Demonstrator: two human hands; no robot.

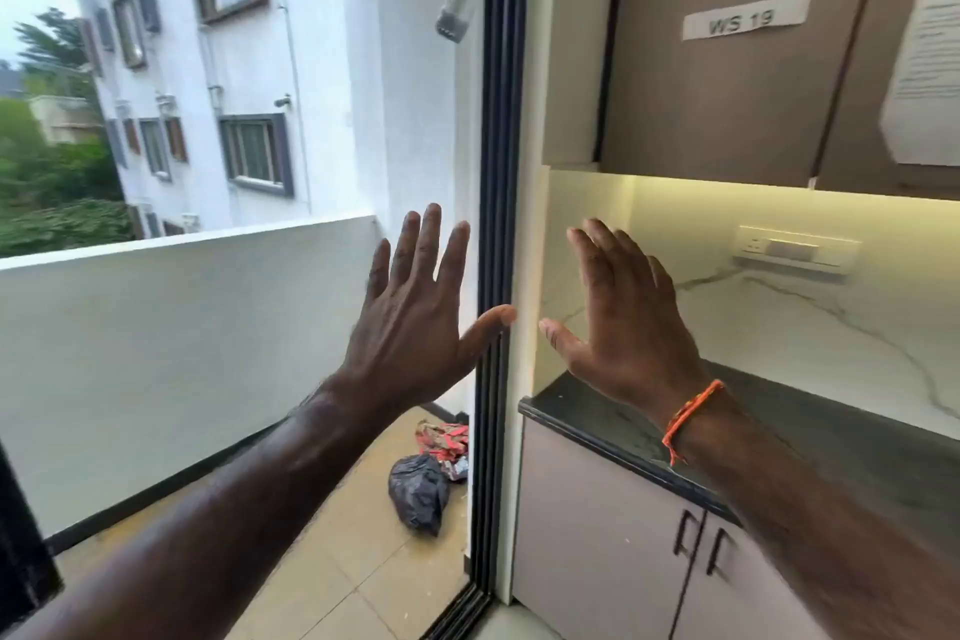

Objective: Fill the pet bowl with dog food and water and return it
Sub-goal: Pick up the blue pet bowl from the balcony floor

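Observation:
Both my arms are stretched out in front of me at chest height. My left hand (415,312) is flat with fingers spread, backs toward me, in front of the glass balcony door. My right hand (623,322) is held the same way, empty, with an orange thread around its wrist, above the end of the dark counter (831,437). The thumbs nearly meet at the door frame (493,172). No pet bowl, dog food or water source is in view.
Grey base cabinets (597,535) with black handles stand under the counter; brown wall cabinets (727,94) labelled "WS 19" hang above it. A wall socket (795,250) sits on the marble backsplash. On the balcony floor lie a black rubbish bag (418,494) and a red wrapper (444,437).

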